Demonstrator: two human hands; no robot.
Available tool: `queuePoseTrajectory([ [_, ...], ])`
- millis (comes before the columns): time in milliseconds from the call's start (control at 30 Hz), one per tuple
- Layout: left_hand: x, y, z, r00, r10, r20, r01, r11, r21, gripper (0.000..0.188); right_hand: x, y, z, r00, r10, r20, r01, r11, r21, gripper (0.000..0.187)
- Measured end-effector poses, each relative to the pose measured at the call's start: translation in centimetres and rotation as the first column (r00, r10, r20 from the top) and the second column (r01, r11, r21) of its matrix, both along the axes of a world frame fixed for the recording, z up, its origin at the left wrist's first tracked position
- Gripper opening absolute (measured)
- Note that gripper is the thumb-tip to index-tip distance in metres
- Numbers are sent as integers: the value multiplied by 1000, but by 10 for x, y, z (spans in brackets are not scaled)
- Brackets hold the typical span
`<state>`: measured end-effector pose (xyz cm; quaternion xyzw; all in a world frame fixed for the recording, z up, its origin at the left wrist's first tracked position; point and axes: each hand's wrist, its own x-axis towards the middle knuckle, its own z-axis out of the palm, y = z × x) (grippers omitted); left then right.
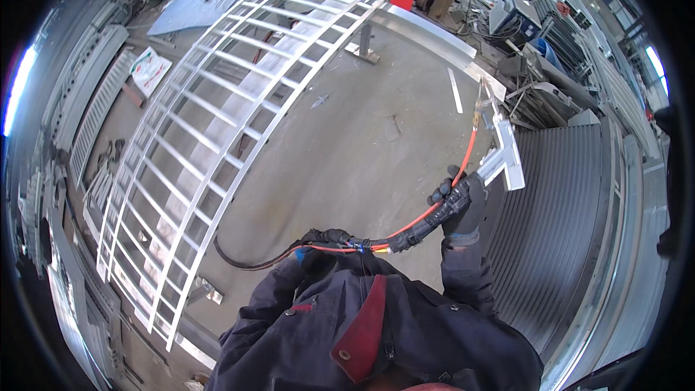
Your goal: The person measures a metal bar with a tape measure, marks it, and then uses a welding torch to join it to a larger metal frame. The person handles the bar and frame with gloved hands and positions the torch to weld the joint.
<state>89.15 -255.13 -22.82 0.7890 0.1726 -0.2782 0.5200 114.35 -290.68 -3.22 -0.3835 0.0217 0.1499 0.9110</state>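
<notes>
My right hand (463, 203), in a dark glove, is closed round the black-wrapped handle of a welding gun (507, 159). The gun has a silver, angular body and a thin nozzle pointing away from me. An orange hose (469, 148) runs along it to a brass-coloured fitting near the nozzle tip. Low in front of my chest, my left hand (326, 237), also dark-gloved, is closed round the gun's cable bundle (380, 245); its fingers are partly hidden. A black cable (242, 264) loops off to the left. The nozzle tip appears close to the end of a pale metal strip (486, 80).
A large curved, ladder-like metal frame (250, 134) stands on the left, with supports (364, 43) under it. Corrugated dark sheet (550, 217) lies to the right. Beyond are scrap metal pieces (550, 94) and a box-shaped machine (515, 16). Metal profiles (94, 119) line the far left.
</notes>
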Motion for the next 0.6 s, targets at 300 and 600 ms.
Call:
queuePoseTrajectory([
  [300, 309, -81, 120, 914, -83, 397, 257, 876, -408, 72, 208, -14, 16, 968, 99, 231, -56, 981, -184, 73],
  [600, 557, -149, 115, 674, -647, 356, 734, 530, -424, 68, 372, -11, 36, 954, 171, 246, -117, 969, -216, 84],
])
